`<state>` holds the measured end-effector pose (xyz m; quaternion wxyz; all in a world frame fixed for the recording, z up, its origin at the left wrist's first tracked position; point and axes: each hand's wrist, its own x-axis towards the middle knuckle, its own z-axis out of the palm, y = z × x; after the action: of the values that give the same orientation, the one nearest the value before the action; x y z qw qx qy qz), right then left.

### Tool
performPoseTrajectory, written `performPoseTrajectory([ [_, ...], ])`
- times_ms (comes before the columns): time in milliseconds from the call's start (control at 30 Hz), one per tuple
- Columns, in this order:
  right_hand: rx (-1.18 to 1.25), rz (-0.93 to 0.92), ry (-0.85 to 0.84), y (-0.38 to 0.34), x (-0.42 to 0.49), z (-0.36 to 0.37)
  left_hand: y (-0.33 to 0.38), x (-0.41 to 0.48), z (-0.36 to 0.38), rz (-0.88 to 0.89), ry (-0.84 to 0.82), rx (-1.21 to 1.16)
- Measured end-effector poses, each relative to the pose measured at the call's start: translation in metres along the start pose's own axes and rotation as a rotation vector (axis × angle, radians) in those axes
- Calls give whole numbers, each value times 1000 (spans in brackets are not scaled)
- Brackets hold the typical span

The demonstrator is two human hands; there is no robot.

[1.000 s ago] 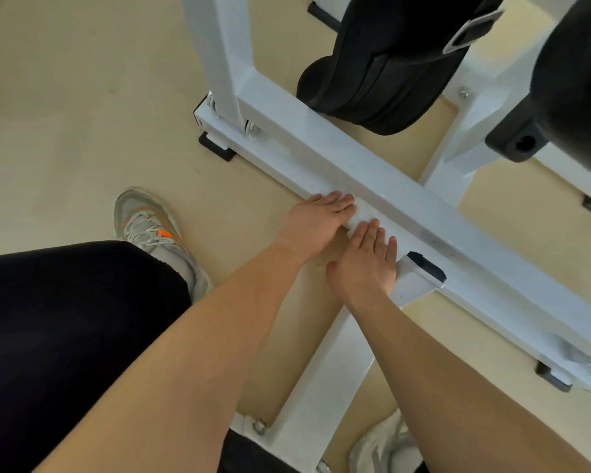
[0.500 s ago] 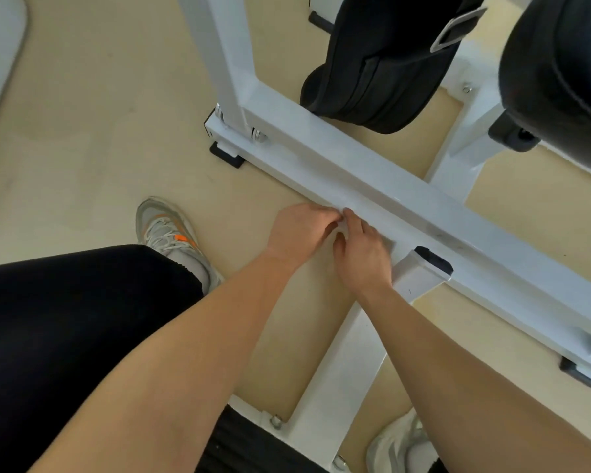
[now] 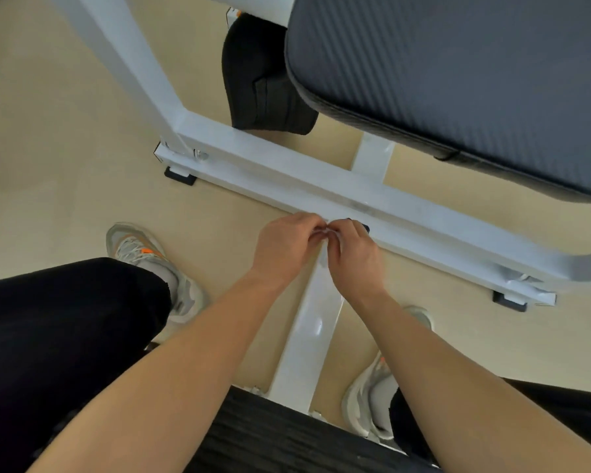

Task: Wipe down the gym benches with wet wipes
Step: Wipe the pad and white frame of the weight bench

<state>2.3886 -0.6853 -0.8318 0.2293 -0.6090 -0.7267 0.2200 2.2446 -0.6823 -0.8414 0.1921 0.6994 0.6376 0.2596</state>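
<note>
Down from the head view, my left hand and right hand meet fingertip to fingertip, fingers curled. Together they pinch a small pale wet wipe; little of it shows. It sits just over the white crossbar of the frame. The black bench pad lies far right.

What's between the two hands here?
Head view: a small pale wad, probably the wet wipe, pinched by the left hand and right hand, just above the white frame crossbar.
</note>
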Motion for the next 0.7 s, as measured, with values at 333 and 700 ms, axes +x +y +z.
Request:
performPoseTrajectory([
  [333,-235,224,60,102,-49,-52,93,-25,86,84,-170,-94],
  [700,-99,328,-158,152,-12,-30,110,-11,151,-50,-503,192],
])
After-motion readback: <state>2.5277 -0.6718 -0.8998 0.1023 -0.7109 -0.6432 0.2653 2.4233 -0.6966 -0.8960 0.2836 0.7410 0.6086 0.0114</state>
